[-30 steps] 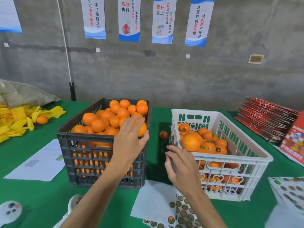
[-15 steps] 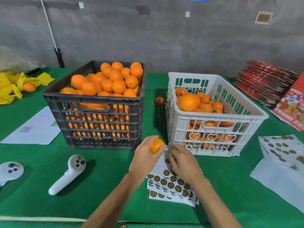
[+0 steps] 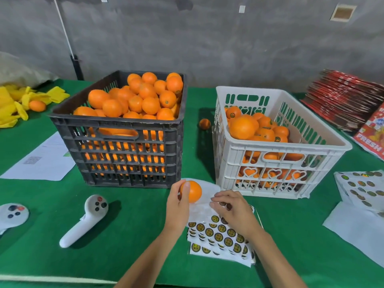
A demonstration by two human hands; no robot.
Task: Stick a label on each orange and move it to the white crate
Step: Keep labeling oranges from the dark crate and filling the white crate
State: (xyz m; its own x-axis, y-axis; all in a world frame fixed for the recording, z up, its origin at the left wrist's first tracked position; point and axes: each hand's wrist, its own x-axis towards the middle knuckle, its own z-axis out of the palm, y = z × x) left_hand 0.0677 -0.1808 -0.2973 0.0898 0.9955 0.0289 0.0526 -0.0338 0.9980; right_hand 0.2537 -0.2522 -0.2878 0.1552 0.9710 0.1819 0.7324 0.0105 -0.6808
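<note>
My left hand (image 3: pixel 177 206) holds an orange (image 3: pixel 193 191) just above the table, in front of the gap between the two crates. My right hand (image 3: pixel 232 208) rests fingertips-down on the sticker sheets (image 3: pixel 218 235), pinching at a round label; whether a label is lifted I cannot tell. The black crate (image 3: pixel 124 163) at the left is heaped with unlabelled oranges (image 3: pixel 141 98). The white crate (image 3: pixel 276 179) at the right holds several labelled oranges (image 3: pixel 255 127).
One loose orange (image 3: pixel 204 124) lies between the crates. Two white controllers (image 3: pixel 85 221) (image 3: pixel 12 214) lie front left, beside a paper sheet (image 3: pixel 41 161). More sticker sheets (image 3: pixel 361 188) sit right, red cartons (image 3: pixel 345 98) far right, yellow wrappers (image 3: pixel 14 104) far left.
My left hand took an orange from the black crate and brought it down to the table front. My right hand dropped onto the sticker sheets. The view tilted downward.
</note>
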